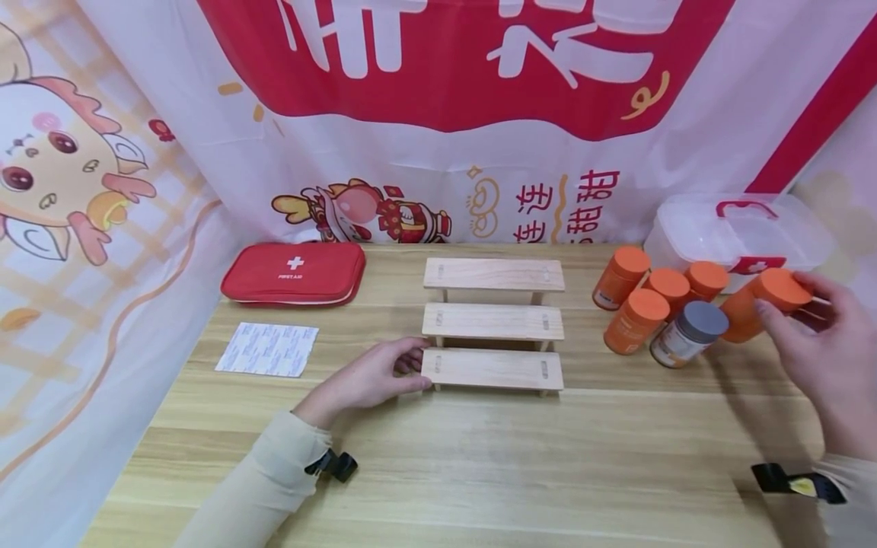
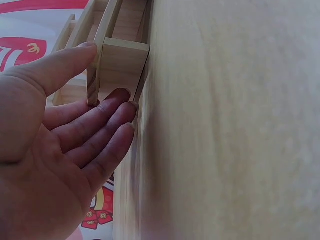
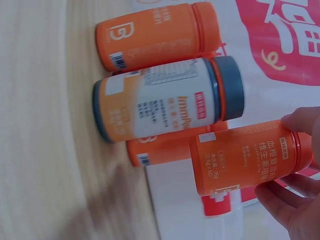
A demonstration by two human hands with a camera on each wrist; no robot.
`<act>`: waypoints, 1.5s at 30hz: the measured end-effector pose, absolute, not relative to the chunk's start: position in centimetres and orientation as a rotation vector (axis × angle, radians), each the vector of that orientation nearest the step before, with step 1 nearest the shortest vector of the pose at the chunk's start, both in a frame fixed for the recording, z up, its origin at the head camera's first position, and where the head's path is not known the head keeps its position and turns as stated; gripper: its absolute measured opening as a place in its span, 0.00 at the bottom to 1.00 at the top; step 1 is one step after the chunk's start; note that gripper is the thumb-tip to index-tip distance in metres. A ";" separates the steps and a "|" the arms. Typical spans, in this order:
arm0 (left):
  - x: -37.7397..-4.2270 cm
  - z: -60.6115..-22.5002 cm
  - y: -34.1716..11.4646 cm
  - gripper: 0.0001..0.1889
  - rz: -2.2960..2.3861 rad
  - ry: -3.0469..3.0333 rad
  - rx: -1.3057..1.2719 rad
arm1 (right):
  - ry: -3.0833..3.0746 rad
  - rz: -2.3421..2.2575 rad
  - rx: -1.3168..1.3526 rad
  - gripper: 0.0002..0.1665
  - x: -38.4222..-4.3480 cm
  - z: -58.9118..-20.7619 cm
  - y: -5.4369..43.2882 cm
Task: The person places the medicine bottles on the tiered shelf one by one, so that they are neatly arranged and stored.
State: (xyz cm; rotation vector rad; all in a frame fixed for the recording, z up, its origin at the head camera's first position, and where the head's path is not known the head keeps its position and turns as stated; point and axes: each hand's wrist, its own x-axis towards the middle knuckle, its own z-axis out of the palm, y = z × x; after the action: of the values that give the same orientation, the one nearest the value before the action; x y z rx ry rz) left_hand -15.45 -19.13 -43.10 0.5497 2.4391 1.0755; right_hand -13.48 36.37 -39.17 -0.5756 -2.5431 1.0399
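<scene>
At the left end of a three-step wooden display stand (image 1: 493, 368), my left hand (image 1: 375, 374) pinches the lowest board. In the left wrist view the thumb lies on that board's top edge and the forefinger is beneath it. My right hand (image 1: 832, 339) grips an orange supplement bottle (image 3: 240, 159) around its cap, thumb on one side and fingers on the other. The bottle is tilted and held above the table. Right beside it stands a grey-capped bottle (image 1: 688, 335) with a white and orange label, among several orange bottles (image 1: 637, 321).
A clear plastic first-aid box (image 1: 692, 221) with a red handle is behind the bottles. At the back left lies a red first-aid pouch (image 1: 294, 275), with a white printed packet (image 1: 267, 350) in front of it. A printed cloth (image 1: 438, 144) hangs behind the wooden table (image 1: 479, 472).
</scene>
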 end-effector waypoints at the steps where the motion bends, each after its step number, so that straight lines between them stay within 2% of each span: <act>1: -15.5 -43.1 -19.1 0.32 1.073 2.439 0.552 | -2.523 1.047 -0.581 0.40 -13.5 -39.0 36.2; 7: -15.6 -43.3 -19.1 0.33 1.070 2.446 0.561 | -2.419 1.090 -0.562 0.39 -13.3 -37.3 35.2; 20: -15.4 -43.4 -19.3 0.33 1.070 2.452 0.555 | -2.290 1.087 -0.329 0.39 -13.4 -34.9 33.7; 37: -15.3 -43.6 -19.2 0.32 1.069 2.464 0.559 | -2.201 1.158 -0.016 0.40 -14.9 -32.9 29.5; 45: -15.3 -43.6 -19.2 0.32 1.083 2.459 0.562 | -2.224 1.223 0.040 0.39 -15.6 -32.3 27.4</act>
State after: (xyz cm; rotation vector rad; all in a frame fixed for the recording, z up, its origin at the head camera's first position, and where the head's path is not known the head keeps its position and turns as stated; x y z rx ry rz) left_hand -15.26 -19.19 -43.59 0.5620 2.4591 1.0828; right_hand -15.64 27.36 -32.30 0.0403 -2.2240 1.2230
